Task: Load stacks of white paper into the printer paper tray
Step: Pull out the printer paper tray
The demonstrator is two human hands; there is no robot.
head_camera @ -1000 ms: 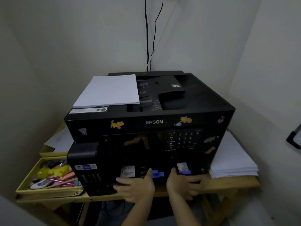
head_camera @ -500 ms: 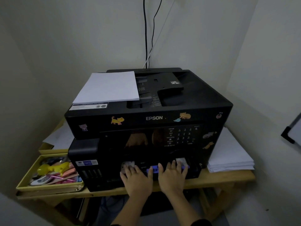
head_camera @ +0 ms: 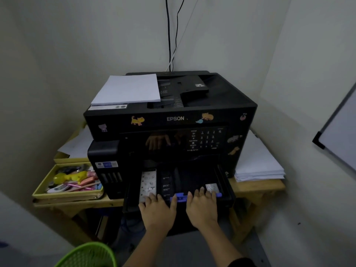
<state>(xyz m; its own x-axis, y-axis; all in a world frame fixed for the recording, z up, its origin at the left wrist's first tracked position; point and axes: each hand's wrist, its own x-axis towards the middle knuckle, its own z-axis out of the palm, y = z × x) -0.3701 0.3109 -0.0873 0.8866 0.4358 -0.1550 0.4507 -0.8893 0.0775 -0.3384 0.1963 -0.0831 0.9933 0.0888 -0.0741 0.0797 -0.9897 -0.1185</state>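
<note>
The tray [head_camera: 192, 176] stands drawn out of the printer's [head_camera: 169, 120] lower front, with no paper seen in it; the left hand [head_camera: 157, 211] and right hand [head_camera: 202, 209] are laid on its front lip, fingers fairly straight, nothing clasped; one stack [head_camera: 126, 89] lies on the printer's top left, above the left hand; a second stack [head_camera: 258, 166] lies just right of the printer, judged nearer the right hand.
</note>
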